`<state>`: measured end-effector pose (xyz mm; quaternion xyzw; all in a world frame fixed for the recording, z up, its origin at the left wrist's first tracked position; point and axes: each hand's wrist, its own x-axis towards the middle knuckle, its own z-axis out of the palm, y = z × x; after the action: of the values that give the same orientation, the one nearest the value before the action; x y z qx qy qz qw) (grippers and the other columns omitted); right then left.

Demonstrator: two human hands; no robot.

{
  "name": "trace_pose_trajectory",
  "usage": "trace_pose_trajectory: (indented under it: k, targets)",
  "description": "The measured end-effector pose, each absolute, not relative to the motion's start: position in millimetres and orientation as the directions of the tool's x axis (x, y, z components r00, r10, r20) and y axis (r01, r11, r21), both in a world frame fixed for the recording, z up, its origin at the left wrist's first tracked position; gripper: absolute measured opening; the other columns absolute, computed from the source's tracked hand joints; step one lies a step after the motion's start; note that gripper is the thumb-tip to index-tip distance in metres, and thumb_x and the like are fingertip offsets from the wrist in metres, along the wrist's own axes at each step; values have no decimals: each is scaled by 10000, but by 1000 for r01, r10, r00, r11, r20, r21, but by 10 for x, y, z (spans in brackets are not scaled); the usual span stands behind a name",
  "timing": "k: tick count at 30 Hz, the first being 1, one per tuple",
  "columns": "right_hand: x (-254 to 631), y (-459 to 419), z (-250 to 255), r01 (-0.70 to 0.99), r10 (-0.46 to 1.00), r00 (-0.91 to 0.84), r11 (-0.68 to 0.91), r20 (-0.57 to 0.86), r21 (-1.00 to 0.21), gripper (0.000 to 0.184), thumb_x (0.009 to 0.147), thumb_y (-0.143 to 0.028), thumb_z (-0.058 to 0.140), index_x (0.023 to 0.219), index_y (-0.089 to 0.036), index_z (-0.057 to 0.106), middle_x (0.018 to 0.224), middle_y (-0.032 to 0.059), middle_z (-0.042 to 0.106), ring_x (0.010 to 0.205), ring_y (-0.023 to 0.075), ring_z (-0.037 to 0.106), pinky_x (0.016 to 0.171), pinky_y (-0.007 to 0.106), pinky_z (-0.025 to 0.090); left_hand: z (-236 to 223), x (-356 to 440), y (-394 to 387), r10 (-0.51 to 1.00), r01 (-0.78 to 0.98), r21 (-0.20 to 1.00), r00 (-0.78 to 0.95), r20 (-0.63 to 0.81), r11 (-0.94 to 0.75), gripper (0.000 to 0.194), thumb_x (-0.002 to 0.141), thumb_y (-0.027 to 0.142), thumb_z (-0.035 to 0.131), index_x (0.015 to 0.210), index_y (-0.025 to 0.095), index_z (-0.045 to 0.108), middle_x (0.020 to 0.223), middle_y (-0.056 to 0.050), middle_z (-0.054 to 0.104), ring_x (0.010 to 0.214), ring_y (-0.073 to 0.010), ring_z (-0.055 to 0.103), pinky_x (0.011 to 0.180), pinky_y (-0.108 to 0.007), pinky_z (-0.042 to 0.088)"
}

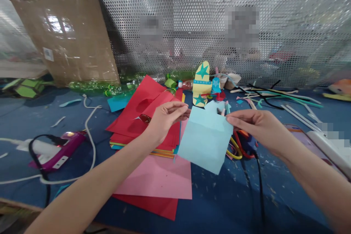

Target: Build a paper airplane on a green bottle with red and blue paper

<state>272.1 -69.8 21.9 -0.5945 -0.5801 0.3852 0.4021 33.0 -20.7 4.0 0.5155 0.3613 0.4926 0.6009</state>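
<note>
Bare forearms (95,186) come in from the 2 lower corners of the view and converge over the blue tabletop (290,201).

Object in work: 1 light-blue paper sheet (205,140), between the 2 hands, tilted, lower edge toward the wearer. Outline near-square, so no clear long axis; 1 crease crosses it below the top edge.

Grip, right hand (259,124): thumb and fingers closed on the sheet's upper right corner. Grip, left hand (166,119): thumb and fingertips brought together at the upper left edge; cannot tell whether paper is caught between them.

Key relation: the sheet extends down and to the left from the right-hand pinch, with the left fingertips at the opposite side, along the top. Right hand is nearer by clear contact.

Surroundings: stack of coloured paper (171,142), red uppermost, below the left hand; pink sheet (164,179) in front of it, over a red sheet (164,207). Beyond the work, a yellow card shape (202,87) bears 2 large teal stars. Far left: purple power strip (64,151).
</note>
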Motion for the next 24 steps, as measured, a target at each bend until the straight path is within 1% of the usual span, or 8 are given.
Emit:
trace_pose_trajectory:
  k: [4,7,11,14,16,19,21,24]
  targets:
    - [2679,-687,127,357,999,19,23,32,-934,387,648,-547,726,842,-212,730,792,36,748,713,188,665,679,303,515,21,347,-203,911,-241,948,401,-98,208,296,749,462,671,821,177,706,778,-42,726,732,-160,661,668,-257,513]
    - [2615,-687,76,364,1000,-15,27,23,-931,412,666,-569,697,865,-209,692,688,21,722,658,189,664,638,305,515,3,367,-257,864,-127,955,470,-180,268,278,698,410,740,808,157,710,798,-58,728,708,-173,657,652,-271,504]
    - [2647,-665,111,407,990,-131,13,-45,-913,365,704,-562,663,775,-205,640,691,40,734,704,199,696,703,307,529,-37,363,-266,891,-94,956,396,-220,278,224,680,344,771,771,146,714,770,-60,728,676,-173,653,645,-281,506]
    - [2808,-613,197,497,995,-94,22,-29,-867,357,744,-558,613,765,-202,619,761,72,755,763,218,710,748,324,526,-47,326,-190,925,-168,951,326,-197,261,182,706,316,751,784,154,722,746,-47,727,644,-161,648,614,-269,509]
    - [2920,-579,250,654,999,-50,33,1,-756,348,786,-544,559,775,-202,618,739,66,751,721,217,705,705,320,515,-46,298,-129,943,-233,941,282,-175,244,148,730,297,729,789,161,720,725,-32,723,625,-149,644,609,-262,512]
    - [2980,-565,273,932,988,-130,92,-86,-352,347,880,-478,459,775,-206,647,749,44,743,689,200,686,631,288,475,-61,272,-71,960,-259,938,216,-177,231,128,741,283,717,779,161,712,719,-24,722,624,-148,646,609,-256,509]
    - [2934,-585,233,984,972,-158,140,-171,-114,311,897,-404,472,765,-202,668,792,48,745,714,204,681,612,279,453,-84,266,-58,959,-248,938,207,-192,242,133,725,282,728,761,156,705,711,-29,721,618,-156,648,602,-261,505]
    - [2825,-635,119,989,966,-139,147,-218,18,246,854,-353,558,763,-159,678,793,108,738,747,265,687,605,309,445,-115,268,-58,957,-229,942,213,-197,245,152,703,282,741,740,141,698,698,-47,720,595,-163,644,590,-263,496]
